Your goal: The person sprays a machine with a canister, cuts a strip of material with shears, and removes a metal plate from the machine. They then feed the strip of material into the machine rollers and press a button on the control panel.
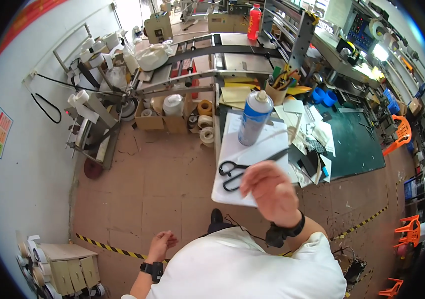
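Black scissors (241,166) lie on the white board (232,197), nearer than the spray can (255,119). The right hand (271,193), blurred, partly covers them, fingers open, bent; contact cannot be determined. Left hand (161,245), near left: fingers half open.

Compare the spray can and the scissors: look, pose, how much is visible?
Pose: the spray can stands upright; the scissors lie flat.
Look: the spray can is a blue and white cylinder; the scissors have black looped handles.
Visibility: the spray can shows nearly whole; the scissors are partly hidden behind the blurred right hand.
Shared: both rest over the white board.
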The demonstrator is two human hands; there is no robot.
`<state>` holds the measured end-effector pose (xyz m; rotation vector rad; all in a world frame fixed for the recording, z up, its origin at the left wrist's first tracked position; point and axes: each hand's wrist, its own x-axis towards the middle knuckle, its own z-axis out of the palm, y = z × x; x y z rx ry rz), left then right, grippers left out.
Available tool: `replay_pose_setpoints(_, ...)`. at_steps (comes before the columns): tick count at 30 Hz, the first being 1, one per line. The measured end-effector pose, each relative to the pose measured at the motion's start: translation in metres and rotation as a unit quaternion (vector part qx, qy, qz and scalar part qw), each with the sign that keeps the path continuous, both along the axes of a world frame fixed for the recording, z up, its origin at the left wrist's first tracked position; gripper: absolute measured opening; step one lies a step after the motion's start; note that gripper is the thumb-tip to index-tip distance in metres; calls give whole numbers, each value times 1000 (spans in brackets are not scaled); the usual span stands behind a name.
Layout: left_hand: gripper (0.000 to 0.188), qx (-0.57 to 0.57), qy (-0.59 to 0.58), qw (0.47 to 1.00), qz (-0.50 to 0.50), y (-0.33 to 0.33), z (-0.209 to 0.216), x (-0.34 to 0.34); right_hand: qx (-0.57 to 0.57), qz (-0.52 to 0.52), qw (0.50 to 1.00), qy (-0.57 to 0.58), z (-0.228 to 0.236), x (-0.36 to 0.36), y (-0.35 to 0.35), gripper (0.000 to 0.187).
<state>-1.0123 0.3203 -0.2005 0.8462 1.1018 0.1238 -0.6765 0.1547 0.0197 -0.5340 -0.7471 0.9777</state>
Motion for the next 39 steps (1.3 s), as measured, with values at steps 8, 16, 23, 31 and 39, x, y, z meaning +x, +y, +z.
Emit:
replay_pose_setpoints(8,20,28,19,998,52,102,-23,14,-79,-487,851,-180,23,46,41,54)
replay_pose_setpoints(16,24,118,195,967,-112,210,-137,-43,-230,-624,613,-428,13,59,87,60)
replay_pose_setpoints(23,23,196,274,919,-204,362,-234,-134,-356,-668,469,-455,5,57,128,66)
replay_pose_setpoints(31,19,128,258,950,-121,500,-197,-91,-391,-711,270,-518,-10,67,160,72)
replay_pose_setpoints(39,21,23,16,996,-81,556,-123,72,-374,-740,222,-513,-11,67,181,78)
